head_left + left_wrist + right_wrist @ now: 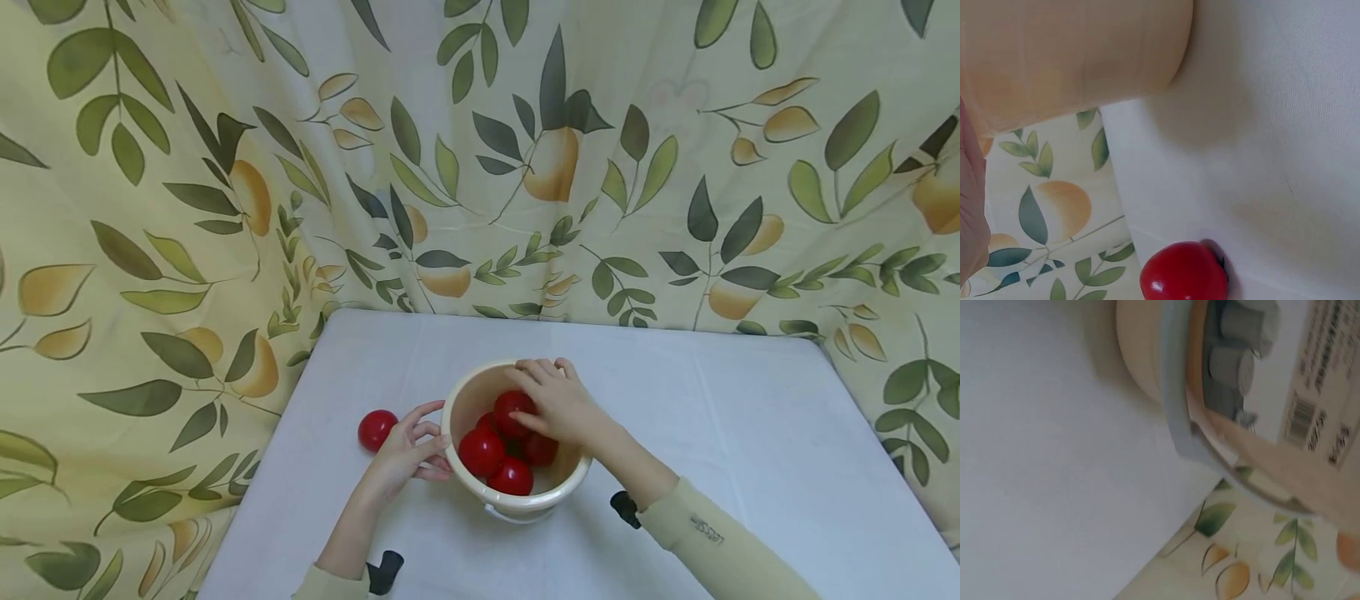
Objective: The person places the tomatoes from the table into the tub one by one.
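While curled: right grip (558, 404) on tomato (512, 411)

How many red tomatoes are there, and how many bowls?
Red tomatoes in the bowl: 4 that show, at and
Red tomato on the table: 1
Cream bowl: 1
Total: 6 things

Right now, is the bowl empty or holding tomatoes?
Holding tomatoes: the cream bowl stands upright with several red tomatoes inside. One more tomato lies outside on the table.
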`<act>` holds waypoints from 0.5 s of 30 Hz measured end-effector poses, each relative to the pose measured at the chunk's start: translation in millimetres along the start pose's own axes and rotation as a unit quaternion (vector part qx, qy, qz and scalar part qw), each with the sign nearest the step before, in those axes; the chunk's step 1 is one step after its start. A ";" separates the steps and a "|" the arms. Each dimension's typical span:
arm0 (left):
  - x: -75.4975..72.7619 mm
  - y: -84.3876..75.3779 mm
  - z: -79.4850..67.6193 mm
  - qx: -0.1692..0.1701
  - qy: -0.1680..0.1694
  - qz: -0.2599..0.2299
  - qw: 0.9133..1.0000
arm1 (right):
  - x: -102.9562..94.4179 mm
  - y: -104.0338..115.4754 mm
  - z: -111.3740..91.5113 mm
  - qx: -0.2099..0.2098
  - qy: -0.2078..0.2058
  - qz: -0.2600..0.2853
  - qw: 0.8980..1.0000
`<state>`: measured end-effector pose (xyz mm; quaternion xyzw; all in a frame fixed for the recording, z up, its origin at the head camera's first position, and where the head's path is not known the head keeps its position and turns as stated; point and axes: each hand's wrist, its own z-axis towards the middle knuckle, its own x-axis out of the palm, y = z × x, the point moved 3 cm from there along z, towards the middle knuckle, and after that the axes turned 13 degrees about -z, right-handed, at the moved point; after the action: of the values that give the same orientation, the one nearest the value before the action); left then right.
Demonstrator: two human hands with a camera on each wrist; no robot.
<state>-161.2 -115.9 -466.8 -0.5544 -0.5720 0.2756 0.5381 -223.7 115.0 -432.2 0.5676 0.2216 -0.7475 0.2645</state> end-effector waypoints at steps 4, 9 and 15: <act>-0.3 -0.5 -0.7 0.000 -0.002 0.001 1.000 | -14.5 -19.1 -10.0 0.094 -0.064 0.068 0.991; -0.2 -0.6 -0.6 -0.001 -0.001 0.004 1.000 | -20.4 -38.7 -30.3 0.218 -0.037 0.204 0.954; -0.2 -0.8 -0.7 -0.003 -0.003 0.004 1.000 | -14.9 -50.6 -59.8 0.305 0.060 0.333 0.890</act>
<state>-160.9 -116.4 -465.9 -0.5577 -0.5718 0.2776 0.5337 -209.5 193.6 -431.6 0.7046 -0.2044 -0.6107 0.2979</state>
